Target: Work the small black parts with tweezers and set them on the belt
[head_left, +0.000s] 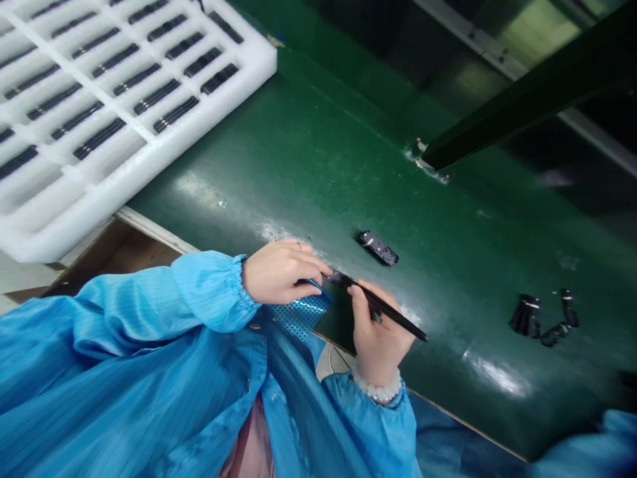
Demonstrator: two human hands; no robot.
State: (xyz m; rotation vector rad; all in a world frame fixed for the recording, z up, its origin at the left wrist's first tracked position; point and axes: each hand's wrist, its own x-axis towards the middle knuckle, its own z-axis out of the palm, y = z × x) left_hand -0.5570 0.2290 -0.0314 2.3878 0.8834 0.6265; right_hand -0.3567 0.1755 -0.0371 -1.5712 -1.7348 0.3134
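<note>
My right hand [381, 325] is closed around a long, thin black part [393, 312], which slants down to the right. At its upper left end, my left hand [286, 273] has its index fingertip on or just beside the part. A blue dotted sheet [301, 315] hangs below that hand, its upper edge pinched by the thumb and fingers. Just beyond both hands, a small black casing [378, 248] lies on the green tabletop [318, 166], with small fittings showing inside. The exact contact under the left fingers is partly hidden.
A white foam tray [239, 93] at upper left holds many black pieces in slots. Bundled black cables [526, 315] lie at right, beside a smaller black bundle [560, 325]. A dark post [497, 113] rises from the table's far side. Blurred blue fabric [592, 445] shows at lower right.
</note>
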